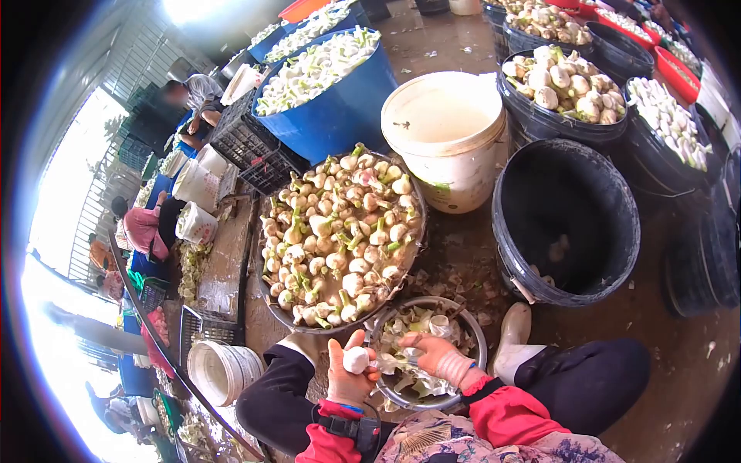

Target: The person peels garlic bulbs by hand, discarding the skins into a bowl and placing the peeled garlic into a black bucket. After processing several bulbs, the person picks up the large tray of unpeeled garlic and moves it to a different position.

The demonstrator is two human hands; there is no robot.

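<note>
A white peeled garlic bulb [356, 359] rests in my left hand [351, 372], whose fingers curl round it. My right hand [438, 356] is closed, with its fingertips at a pale, thin thing that I cannot make out. Under my right hand is a metal basin [480, 339] holding peeled skins and leaves [421, 374]. Beyond my hands sits a wide round tub [421, 255] heaped with unpeeled garlic bulbs [336, 239]. Both hands appear to wear orange gloves.
A white bucket [451, 162] and a black bucket [513, 255] with a few bulbs inside stand beyond the basin. Blue tub [332, 100], black crates [251, 143] and garlic-filled tubs [563, 127] surround them. People [147, 231] sit at the left. Another white bucket [224, 374] is near my left knee.
</note>
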